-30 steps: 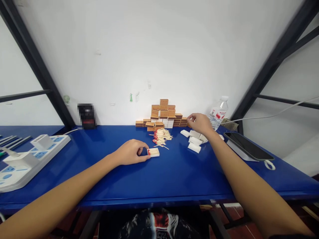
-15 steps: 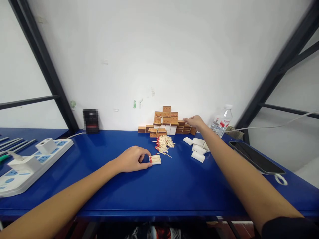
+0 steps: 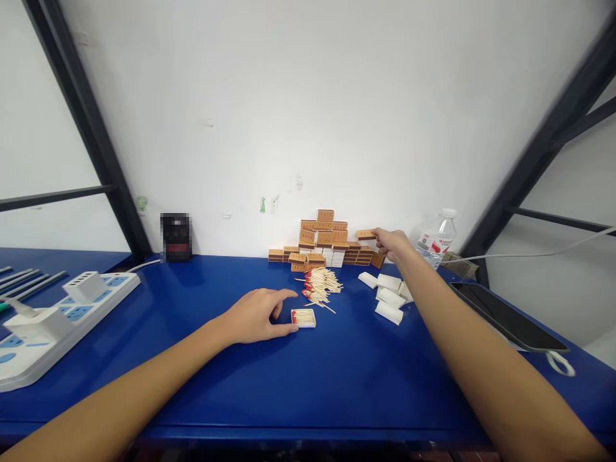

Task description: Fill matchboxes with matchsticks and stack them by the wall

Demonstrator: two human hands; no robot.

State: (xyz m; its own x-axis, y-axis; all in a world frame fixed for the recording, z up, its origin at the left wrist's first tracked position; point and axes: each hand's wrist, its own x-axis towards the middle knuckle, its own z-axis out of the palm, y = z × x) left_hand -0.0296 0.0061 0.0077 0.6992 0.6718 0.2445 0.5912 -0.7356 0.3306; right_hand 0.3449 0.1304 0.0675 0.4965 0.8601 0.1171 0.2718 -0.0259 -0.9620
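Observation:
My left hand [image 3: 257,314] rests on the blue table [image 3: 308,385], thumb and fingers touching the left end of a small white tray of matches [image 3: 303,317]. Its index finger is stretched out. My right hand [image 3: 392,244] is raised at the back, pinching a brown matchbox sleeve [image 3: 366,235] just above the right end of a stack of brown matchboxes [image 3: 323,240] against the wall. A loose pile of red-tipped matches [image 3: 321,284] lies between the stack and the tray. Several white inner trays [image 3: 389,295] lie under my right forearm.
A white power strip with chargers [image 3: 52,314] sits at the left edge. A phone on a white stand [image 3: 505,314] lies at the right, a water bottle [image 3: 436,240] behind it. A small dark device [image 3: 176,236] stands by the wall. Black frame bars slant on both sides.
My right hand reached to the stack's right end and has lifted one brown sleeve off it. My left hand's index finger has straightened beside the match tray.

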